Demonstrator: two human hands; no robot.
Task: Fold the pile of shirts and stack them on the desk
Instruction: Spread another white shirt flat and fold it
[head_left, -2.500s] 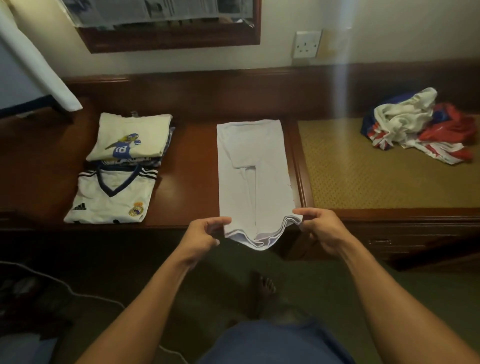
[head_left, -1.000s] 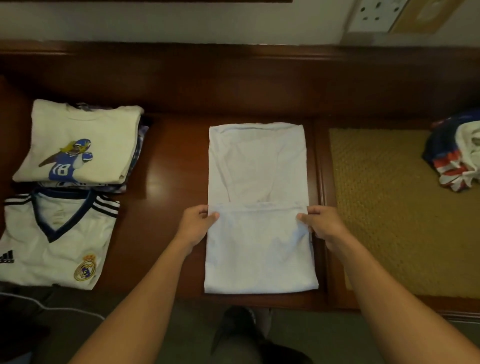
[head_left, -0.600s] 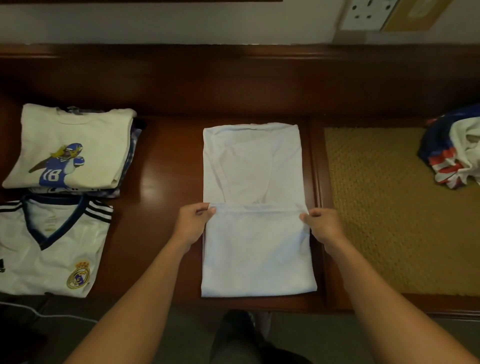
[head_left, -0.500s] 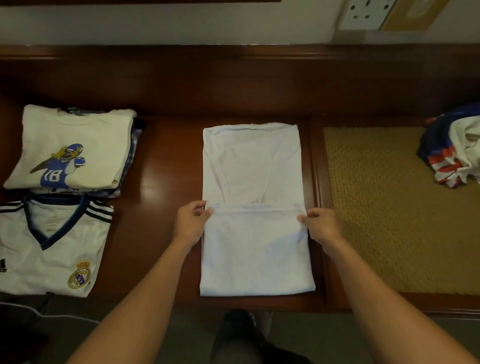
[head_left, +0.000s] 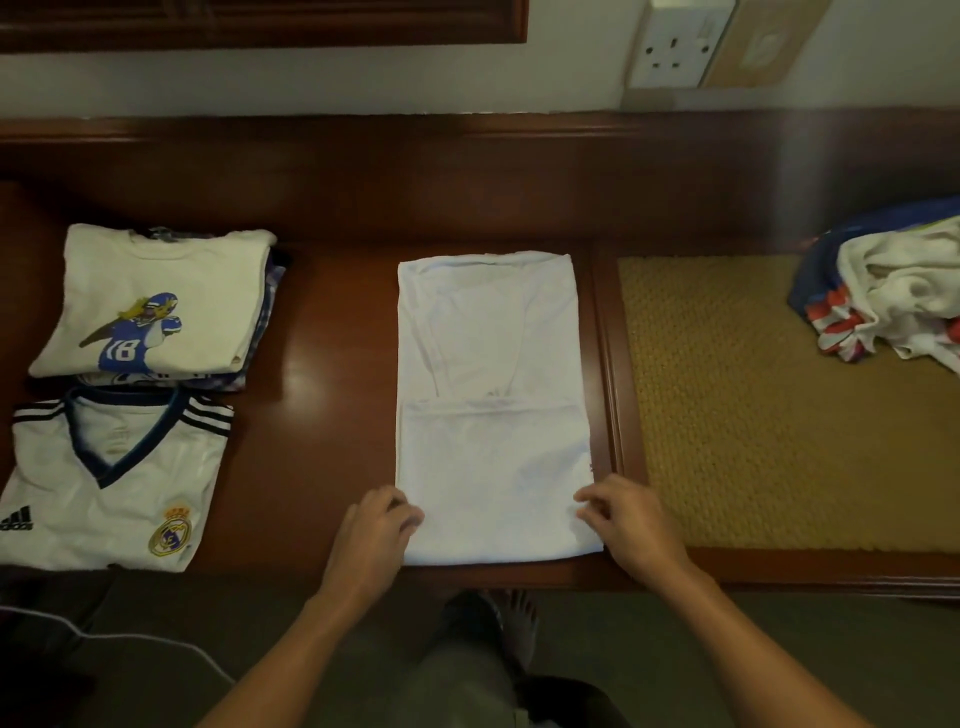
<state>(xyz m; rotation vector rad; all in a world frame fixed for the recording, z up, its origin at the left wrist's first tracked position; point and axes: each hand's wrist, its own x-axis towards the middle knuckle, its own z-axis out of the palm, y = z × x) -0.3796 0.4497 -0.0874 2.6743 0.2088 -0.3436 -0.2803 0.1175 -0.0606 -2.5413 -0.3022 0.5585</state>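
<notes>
A plain white shirt (head_left: 488, 364) lies in the middle of the dark wooden desk (head_left: 322, 338), folded into a long strip with its lower part doubled up over it. My left hand (head_left: 371, 535) pinches the strip's left edge near the front corner. My right hand (head_left: 631, 522) pinches the right edge at about the same height. On the left sits a stack of folded shirts (head_left: 156, 301), topped by a cream one with a cartoon footballer. In front of it lies a folded white football jersey (head_left: 109, 483). A pile of unfolded shirts (head_left: 883, 291) sits at the far right.
A woven tan mat (head_left: 769, 415) covers the desk's right section, under the unfolded pile. A wall socket (head_left: 675, 47) is above the desk's raised back. A white cable (head_left: 104, 636) runs over the floor at lower left. My foot (head_left: 511, 623) shows below the desk's edge.
Both hands have let go of the doubled-up flap's top edge and slid toward me along the shirt's sides to its front corners. The flap now lies flat.
</notes>
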